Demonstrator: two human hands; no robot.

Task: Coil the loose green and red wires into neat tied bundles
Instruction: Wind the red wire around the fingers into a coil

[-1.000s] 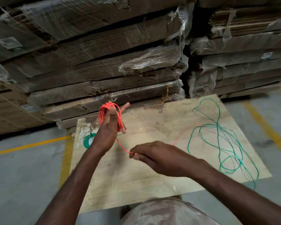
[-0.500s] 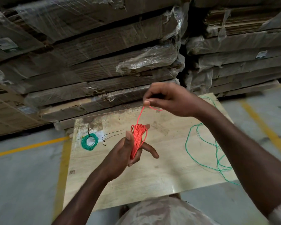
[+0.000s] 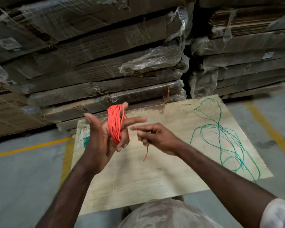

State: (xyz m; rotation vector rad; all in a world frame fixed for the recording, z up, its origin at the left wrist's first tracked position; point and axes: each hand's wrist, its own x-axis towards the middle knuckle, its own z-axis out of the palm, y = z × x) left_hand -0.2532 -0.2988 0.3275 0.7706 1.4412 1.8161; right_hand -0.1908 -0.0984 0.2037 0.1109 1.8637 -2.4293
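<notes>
While your left hand is raised above the plywood board, the red wire sits wound in a tight coil around its fingers, which are spread and partly extended; the thumb stands apart from the coil. Your right hand pinches the wire's free end between thumb and fingertips, just beside the coil. A short strand runs from the coil to that pinch, and the remaining tail hangs below the right hand, clear of the board. The loose green wire lies uncoiled in broad tangled loops on the right part of the board, well apart from both hands. A small green wire bundle lies near the board's left edge, mostly hidden behind your left wrist. Shrink-wrapped flat cartons are stacked behind the board. The board rests above a grey floor with yellow lines.
</notes>
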